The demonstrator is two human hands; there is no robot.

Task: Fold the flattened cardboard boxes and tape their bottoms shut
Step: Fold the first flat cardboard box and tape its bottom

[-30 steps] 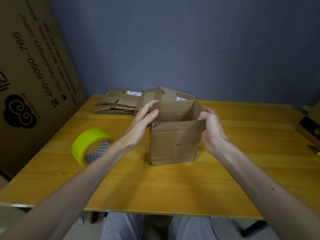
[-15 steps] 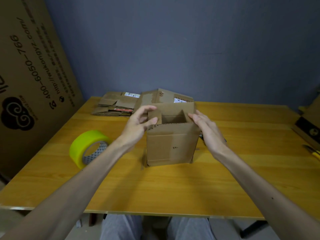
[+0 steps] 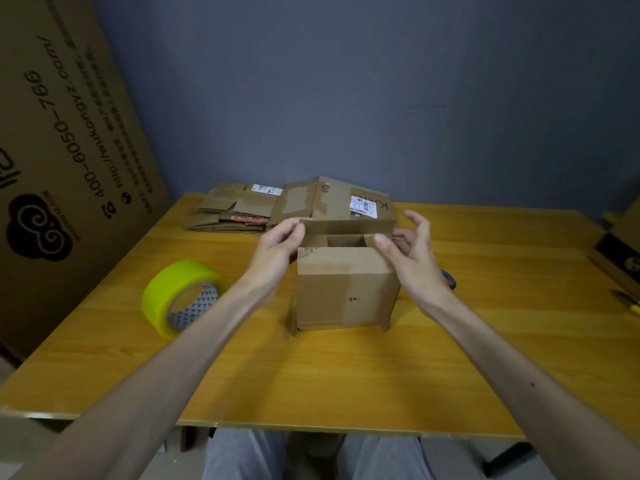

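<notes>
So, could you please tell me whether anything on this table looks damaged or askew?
Nothing spilled. The box being folded looks used: torn, scuffed paper along its front top edge, and lower flaps splaying out at both bottom corners. The flattened boxes behind show pale patches of stripped tape.

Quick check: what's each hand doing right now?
Left hand: pinches the back flap of the box.
Right hand: open, fingers spread, thumb on the box.
</notes>
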